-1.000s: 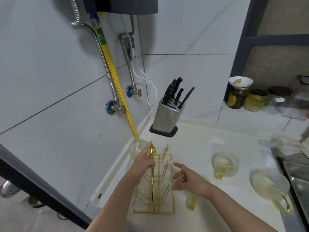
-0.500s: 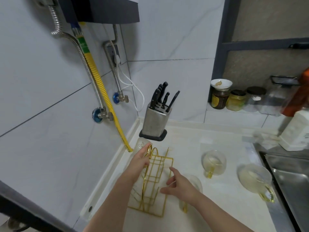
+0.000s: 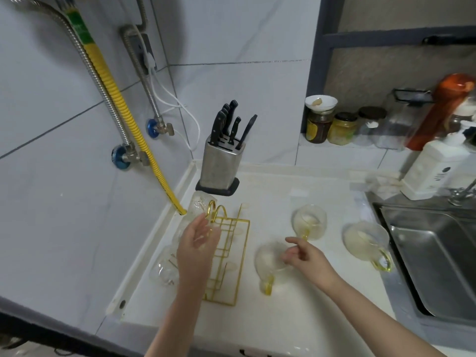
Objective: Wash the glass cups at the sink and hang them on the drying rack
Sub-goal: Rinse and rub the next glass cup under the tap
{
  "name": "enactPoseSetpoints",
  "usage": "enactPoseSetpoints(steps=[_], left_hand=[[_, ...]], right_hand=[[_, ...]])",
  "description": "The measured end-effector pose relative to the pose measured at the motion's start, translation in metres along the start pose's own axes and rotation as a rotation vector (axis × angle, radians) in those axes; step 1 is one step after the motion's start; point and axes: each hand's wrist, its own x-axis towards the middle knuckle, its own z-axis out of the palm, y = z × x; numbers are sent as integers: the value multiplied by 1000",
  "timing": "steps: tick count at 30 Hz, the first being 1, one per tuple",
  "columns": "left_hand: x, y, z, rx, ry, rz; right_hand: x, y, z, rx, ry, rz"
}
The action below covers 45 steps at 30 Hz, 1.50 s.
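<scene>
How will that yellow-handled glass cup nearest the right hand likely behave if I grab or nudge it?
The glass cup lies on its side on the counter, so its rounded body will probably roll if nudged. It looks thin and clear, so likely fragile and light. The right hand hovers at its rim; the yellow handle seems the surest grip if the glass is wet.

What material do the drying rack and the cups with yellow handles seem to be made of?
Drying rack: thin metal wire, probably, with a shiny gold finish that glints. Cups: clear glass, apparently; the counter shows through, and the handles look like tinted yellow glass.
</scene>
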Motion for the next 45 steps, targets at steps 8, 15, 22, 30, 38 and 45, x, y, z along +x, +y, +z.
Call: enactPoseSetpoints(steps=[8,15,22,30,38,45], left_hand=[[-42,-60,59,166,-326,-130],[-36,-110,92,275,-477,-412],[-21,-118,99,35,-491,-577],[-42,-81,103,-201,-483,-466],[-109,-33,185,-21,-716,-241],[-214,23,300,-54,-879,-197]], right_hand=[[-2,24,0,-164,-14,103],[6,31,15,-177,-173,141],[6,39,30,-50,-92,72],[-29,43,-15,211,-44,10],[-98,69,-129,258,128,49],[-176,119,-253,310,327,25]])
